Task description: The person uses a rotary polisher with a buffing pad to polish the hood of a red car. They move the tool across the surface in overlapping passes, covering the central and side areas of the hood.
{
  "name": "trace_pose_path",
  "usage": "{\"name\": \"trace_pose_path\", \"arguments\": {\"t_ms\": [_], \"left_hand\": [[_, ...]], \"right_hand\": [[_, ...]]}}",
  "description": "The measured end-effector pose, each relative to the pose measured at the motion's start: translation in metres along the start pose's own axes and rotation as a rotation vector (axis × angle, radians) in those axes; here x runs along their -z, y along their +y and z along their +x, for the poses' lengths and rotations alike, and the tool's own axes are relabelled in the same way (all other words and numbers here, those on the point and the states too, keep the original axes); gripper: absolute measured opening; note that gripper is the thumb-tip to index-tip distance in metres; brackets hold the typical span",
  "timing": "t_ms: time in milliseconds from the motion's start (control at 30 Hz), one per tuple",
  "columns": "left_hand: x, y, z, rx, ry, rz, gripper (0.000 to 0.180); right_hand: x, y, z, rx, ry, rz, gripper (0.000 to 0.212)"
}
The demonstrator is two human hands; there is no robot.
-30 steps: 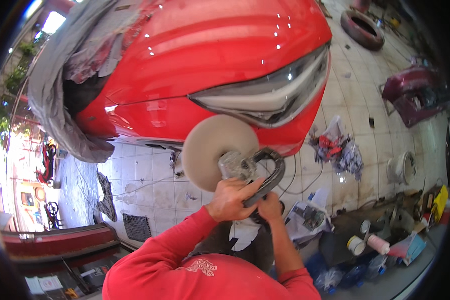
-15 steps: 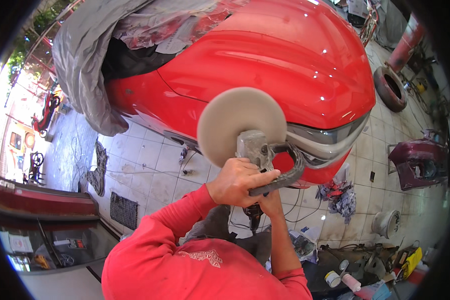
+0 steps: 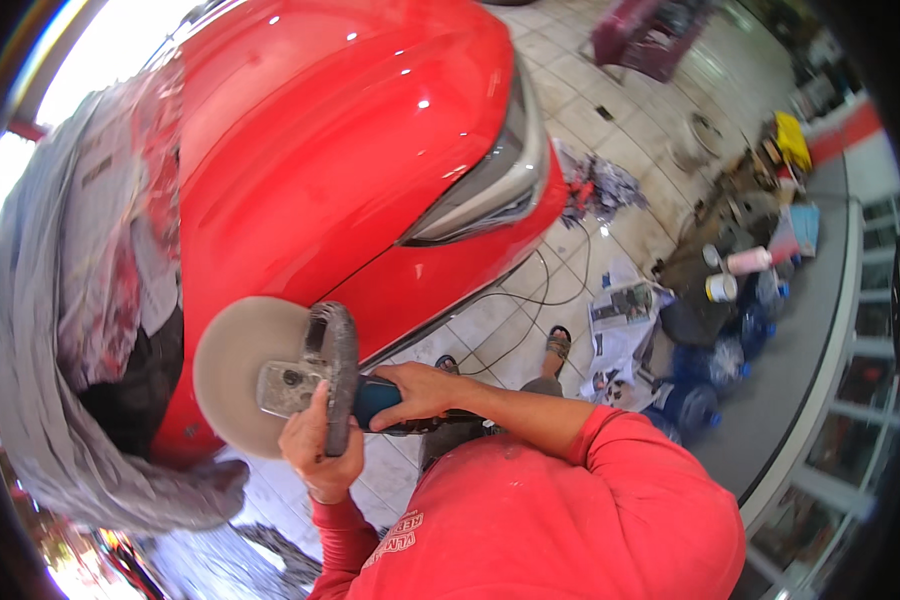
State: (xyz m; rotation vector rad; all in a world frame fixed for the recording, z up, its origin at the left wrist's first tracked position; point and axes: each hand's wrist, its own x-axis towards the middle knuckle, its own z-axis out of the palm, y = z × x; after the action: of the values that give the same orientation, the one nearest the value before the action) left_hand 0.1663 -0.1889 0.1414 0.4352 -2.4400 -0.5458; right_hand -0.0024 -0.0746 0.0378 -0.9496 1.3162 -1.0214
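A power polisher with a blue body is held in front of me in both hands. My left hand is closed round its black loop handle, one finger stretched toward the metal gear head. My right hand wraps the blue body behind that handle. The round off-white pad looks smeared, as if spinning. It lies over the side of the red car, close to the grey cover. Whether the pad touches the paint I cannot tell.
Grey sheeting drapes the car's left part. A cable loops across the tiled floor by my feet. Crumpled paper, newspaper, blue water bottles and a white tub lie to the right.
My view and body have turned, so the car now appears further left. Both hands have carried the polisher from beside the headlight along the car's side toward the grey cover.
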Motion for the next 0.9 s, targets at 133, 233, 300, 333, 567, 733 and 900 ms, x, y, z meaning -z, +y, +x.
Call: {"name": "trace_pose_path", "arguments": {"t_ms": [133,233,300,333,567,733,900], "left_hand": [[-0.031,0.023,0.030,-0.156,-0.245,-0.111,0.063],[-0.053,0.035,0.066,-0.320,-0.364,-0.120,0.064],[-0.067,0.045,0.091,-0.392,-0.404,-0.135,0.064],[-0.073,0.051,0.103,-0.406,-0.420,-0.129,0.063],[-0.116,0.081,0.177,-0.473,-0.553,-0.152,0.066],[-0.100,0.090,0.167,-0.423,-0.645,-0.002,0.066],[-0.103,0.104,0.172,-0.378,-0.667,0.055,0.067]], "right_hand": [[-0.010,0.078,-0.010,0.194,0.342,0.038,0.072],[-0.013,0.123,0.004,0.285,0.515,0.146,0.061],[0.004,0.118,0.004,0.326,0.587,0.233,0.056],[0.013,0.100,-0.002,0.334,0.614,0.298,0.053],[0.063,0.056,-0.009,0.261,0.664,0.493,0.063],[0.041,0.064,0.018,0.430,0.684,0.476,0.073],[0.047,0.053,0.009,0.450,0.592,0.539,0.071]]}}
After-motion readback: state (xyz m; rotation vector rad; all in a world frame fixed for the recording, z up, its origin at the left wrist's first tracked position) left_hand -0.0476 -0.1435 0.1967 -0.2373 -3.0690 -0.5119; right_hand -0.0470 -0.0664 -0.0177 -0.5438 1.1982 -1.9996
